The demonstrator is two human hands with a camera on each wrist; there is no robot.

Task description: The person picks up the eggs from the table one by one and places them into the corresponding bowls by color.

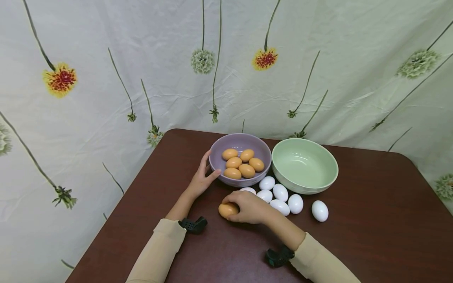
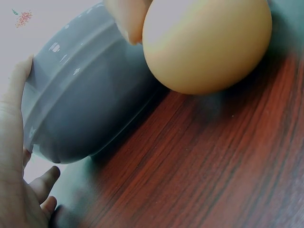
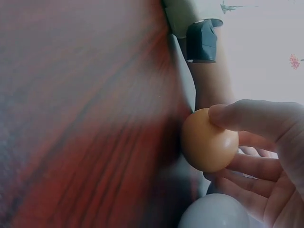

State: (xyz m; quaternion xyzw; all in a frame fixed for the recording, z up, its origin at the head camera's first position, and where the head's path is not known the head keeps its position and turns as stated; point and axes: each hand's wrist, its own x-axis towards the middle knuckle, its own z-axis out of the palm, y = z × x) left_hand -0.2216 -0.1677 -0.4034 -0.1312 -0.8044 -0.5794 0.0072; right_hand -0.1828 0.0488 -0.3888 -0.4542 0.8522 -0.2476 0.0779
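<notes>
My left hand [image 1: 202, 181] rests against the near left side of a purple bowl [image 1: 235, 182], thumb and fingers spread along its wall. In the left wrist view, the fingers reach around the bowl's outside [image 2: 90, 90]. Several brown eggs [image 1: 246, 170] lie inside that bowl. Just in front of it, my right hand [image 1: 251, 207] holds another brown egg [image 1: 226, 211] between thumb and fingers, low over the table. The right wrist view shows the thumb on top of this egg [image 3: 206, 145], with a white egg [image 3: 216, 213] close beside it.
A light green bowl [image 1: 304, 169] with no eggs inside stands right of the purple one. Several white eggs [image 1: 280, 192] cluster in front of the bowls, some partly behind my right hand. One white egg [image 1: 320, 211] lies apart at right on the dark wood table [image 1: 375, 220].
</notes>
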